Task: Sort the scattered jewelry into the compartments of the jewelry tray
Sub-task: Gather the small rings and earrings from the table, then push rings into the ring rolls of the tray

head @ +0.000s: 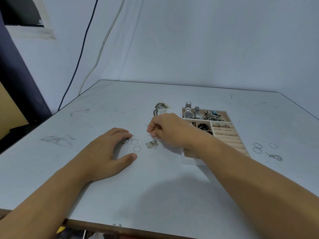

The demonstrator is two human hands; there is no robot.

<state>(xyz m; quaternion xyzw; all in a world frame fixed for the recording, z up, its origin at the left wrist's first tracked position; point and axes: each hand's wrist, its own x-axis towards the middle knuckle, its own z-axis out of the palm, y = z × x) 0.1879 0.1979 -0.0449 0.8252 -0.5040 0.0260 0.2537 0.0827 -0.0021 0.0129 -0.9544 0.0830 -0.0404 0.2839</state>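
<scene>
While my right hand [169, 130] pinches a small dangly earring [155, 140] betw thumb & forefinger, just over a clear packet [150, 145] on the worktop [155, 187], I'm mid pick-up. Next: lift w/o snagging, carry right to the jewelry tray [189, 161], prob a free compartment. Left hand [110, 149] rests down, fingers loosely spread, tips touching thin wire hoops [135, 142]. Earring looks tiny, silvery, fiddly

At the frame's centre the right hand [170, 130] is pinching a small silver piece [155, 139] above a clear card [149, 145], the left hand [110, 149] is resting on the grey table [155, 195] with fingertips touching thin hoops [134, 141], and the jewelry tray [191, 161] is sitting at right, holding watches [188, 112].
</scene>
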